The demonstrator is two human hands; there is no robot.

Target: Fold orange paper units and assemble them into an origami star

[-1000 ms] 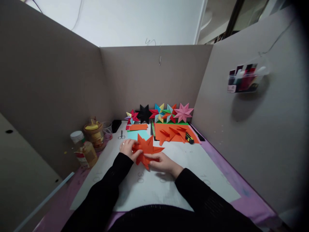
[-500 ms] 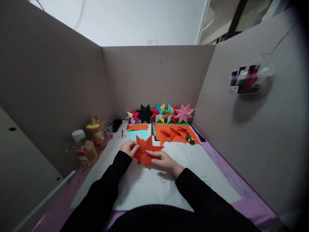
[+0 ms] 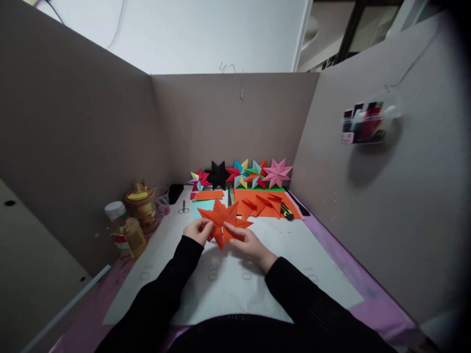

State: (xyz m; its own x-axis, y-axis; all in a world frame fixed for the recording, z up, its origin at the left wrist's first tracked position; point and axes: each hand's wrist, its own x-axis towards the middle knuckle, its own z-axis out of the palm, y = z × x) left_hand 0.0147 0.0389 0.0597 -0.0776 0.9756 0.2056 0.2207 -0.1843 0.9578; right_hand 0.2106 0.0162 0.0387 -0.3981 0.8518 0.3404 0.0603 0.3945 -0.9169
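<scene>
An orange folded-paper star (image 3: 221, 215) with several points is held above the white sheet (image 3: 224, 299). My left hand (image 3: 198, 230) pinches its lower left side between thumb and fingers. On the right side, my right hand (image 3: 250, 243) grips the star, index finger lying across its front near the centre and thumb lower down. Its other fingers are partly hidden. Behind the star lie orange folded pieces (image 3: 262, 204) on orange paper (image 3: 239, 196), with a light blue sheet (image 3: 200, 208) to the left.
Finished stars, among them a black one (image 3: 218, 175) and a pink one (image 3: 277, 172), lean on the back panel. A yellow-black cutter (image 3: 286, 212) lies at right. Small scissors (image 3: 183, 208), a glue bottle (image 3: 127, 235) and a brown jar (image 3: 143, 206) are at left.
The orange star has been turned and tilted in my hands, so its points sit differently and its face shows more fully. Both hands keep hold of it. The view has shifted slightly.
</scene>
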